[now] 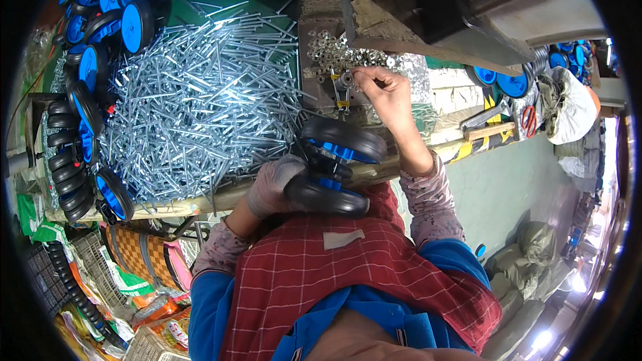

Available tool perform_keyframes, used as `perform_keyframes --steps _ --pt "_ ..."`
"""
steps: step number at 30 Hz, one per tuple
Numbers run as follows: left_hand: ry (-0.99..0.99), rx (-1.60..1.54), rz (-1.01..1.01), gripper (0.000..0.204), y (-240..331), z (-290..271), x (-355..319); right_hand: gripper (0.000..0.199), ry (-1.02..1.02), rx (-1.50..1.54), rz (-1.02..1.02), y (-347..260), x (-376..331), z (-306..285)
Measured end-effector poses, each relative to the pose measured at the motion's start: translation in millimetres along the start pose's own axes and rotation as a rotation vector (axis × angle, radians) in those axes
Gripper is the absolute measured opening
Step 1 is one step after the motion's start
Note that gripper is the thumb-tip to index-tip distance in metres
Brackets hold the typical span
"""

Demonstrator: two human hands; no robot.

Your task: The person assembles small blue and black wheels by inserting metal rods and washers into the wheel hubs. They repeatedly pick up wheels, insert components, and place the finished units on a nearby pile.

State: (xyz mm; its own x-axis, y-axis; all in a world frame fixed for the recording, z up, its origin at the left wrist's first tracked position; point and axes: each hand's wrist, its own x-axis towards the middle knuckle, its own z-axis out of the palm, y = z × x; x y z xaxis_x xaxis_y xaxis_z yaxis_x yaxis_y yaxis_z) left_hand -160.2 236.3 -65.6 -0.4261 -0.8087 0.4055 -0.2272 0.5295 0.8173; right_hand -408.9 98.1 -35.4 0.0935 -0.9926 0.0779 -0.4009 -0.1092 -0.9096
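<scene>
My left hand, in a pale grey glove, is closed round a twin-wheel caster with black tyres and blue hubs. The caster is at the bench's front edge, just above my lap. My bare right hand reaches over the bench, thumb and fingers pinched together. Its fingertips touch the top of a small metal fixture with yellow parts. Whatever sits between those fingertips is too small to make out. Right behind them lies a scatter of small shiny washers or nuts.
A big heap of long silvery bolts covers the bench to the left. Blue-hubbed black wheels line the far left. A heavy metal machine part overhangs the bench at far right. Red-handled scissors lie by a white sack.
</scene>
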Motion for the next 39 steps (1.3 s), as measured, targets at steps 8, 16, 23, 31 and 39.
perform_keyframes --steps 8,16,23,31,39 --pt "0.01 -0.217 -0.394 0.059 31 -7 15 0.032 -0.161 0.117 -0.054 12 -35 -24" --pt "0.083 -0.297 -0.384 0.043 41 -41 153 0.028 0.071 0.309 -0.069 24 -23 4" --pt "0.089 -0.423 -0.634 0.052 30 -45 182 0.033 -0.04 0.802 0.301 34 -5 10" --pt "0.078 -0.304 -0.549 0.053 24 -45 178 0.03 -0.044 0.793 0.313 24 -7 6" --pt "-0.658 -0.209 -0.221 0.055 51 -74 154 0.042 -0.562 -0.005 -0.122 -7 -31 -48"
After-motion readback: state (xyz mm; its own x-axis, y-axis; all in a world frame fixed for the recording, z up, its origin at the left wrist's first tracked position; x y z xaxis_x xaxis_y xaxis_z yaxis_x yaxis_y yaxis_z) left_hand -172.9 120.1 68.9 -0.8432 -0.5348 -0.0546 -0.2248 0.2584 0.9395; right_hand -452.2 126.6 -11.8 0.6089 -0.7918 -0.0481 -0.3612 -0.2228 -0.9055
